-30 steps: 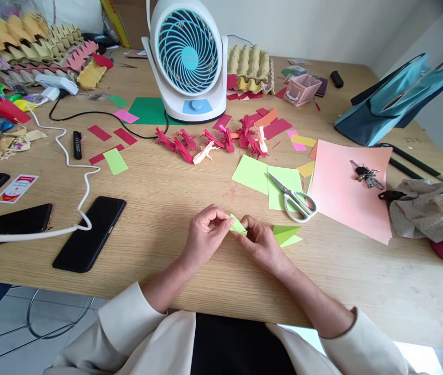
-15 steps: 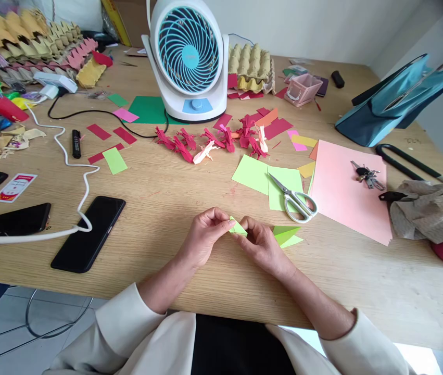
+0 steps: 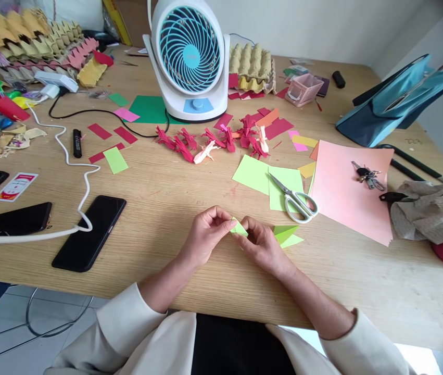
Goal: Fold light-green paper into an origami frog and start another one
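Observation:
Between my two hands is a small folded piece of light green paper (image 3: 239, 227). My left hand (image 3: 206, 234) pinches its left corner between thumb and fingers. At the other end, my right hand (image 3: 262, 245) grips it, thumb below and curled fingers above, hiding part of the paper. Just right of my right hand lies another folded green paper (image 3: 286, 235), its flaps standing up a little. Beyond it, scissors (image 3: 298, 204) with white handles rest closed on flat light green sheets (image 3: 252, 174).
Several folded red paper figures (image 3: 182, 147) stand before a white and blue fan (image 3: 192, 57). At right, keys (image 3: 368, 175) lie on pink paper (image 3: 350, 208). A phone (image 3: 89, 234) and white cable (image 3: 86, 190) are at left; a blue bag (image 3: 377, 114) stands far right.
Almost nothing differs. Both hands keep their hold on the small green paper, and the pink sheet's upper right corner looks slightly raised now.

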`<state>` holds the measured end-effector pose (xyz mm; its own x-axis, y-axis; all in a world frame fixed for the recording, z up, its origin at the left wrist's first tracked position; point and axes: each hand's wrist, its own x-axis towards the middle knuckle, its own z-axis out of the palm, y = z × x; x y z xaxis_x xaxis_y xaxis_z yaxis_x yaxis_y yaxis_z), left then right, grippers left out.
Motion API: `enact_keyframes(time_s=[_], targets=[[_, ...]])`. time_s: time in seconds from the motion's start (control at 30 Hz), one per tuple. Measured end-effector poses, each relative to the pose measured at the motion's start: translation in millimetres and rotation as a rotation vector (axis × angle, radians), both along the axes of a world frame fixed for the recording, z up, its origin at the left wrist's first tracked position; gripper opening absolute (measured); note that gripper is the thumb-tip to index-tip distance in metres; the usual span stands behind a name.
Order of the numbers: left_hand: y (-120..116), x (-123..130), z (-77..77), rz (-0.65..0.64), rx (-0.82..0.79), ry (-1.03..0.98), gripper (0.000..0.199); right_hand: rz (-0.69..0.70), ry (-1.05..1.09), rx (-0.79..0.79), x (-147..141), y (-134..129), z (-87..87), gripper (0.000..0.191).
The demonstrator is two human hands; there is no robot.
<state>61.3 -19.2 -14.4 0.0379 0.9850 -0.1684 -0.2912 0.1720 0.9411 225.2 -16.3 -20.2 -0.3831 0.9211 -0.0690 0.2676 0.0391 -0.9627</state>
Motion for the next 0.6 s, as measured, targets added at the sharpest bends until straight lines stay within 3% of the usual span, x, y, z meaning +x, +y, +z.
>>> enact_keyframes(time_s=[0.27,0.6], targets=[[1.7,0.7,4.3,-0.062,-0.140,-0.198,0.031,0.025,0.011,0.018,0.7,0.4,-0.3,0.016],[8.1,-7.0,2.7,-0.002,0.021,-0.159,0.026,0.028,0.032,-0.001,0.7,0.1,-0.7,0.020]])
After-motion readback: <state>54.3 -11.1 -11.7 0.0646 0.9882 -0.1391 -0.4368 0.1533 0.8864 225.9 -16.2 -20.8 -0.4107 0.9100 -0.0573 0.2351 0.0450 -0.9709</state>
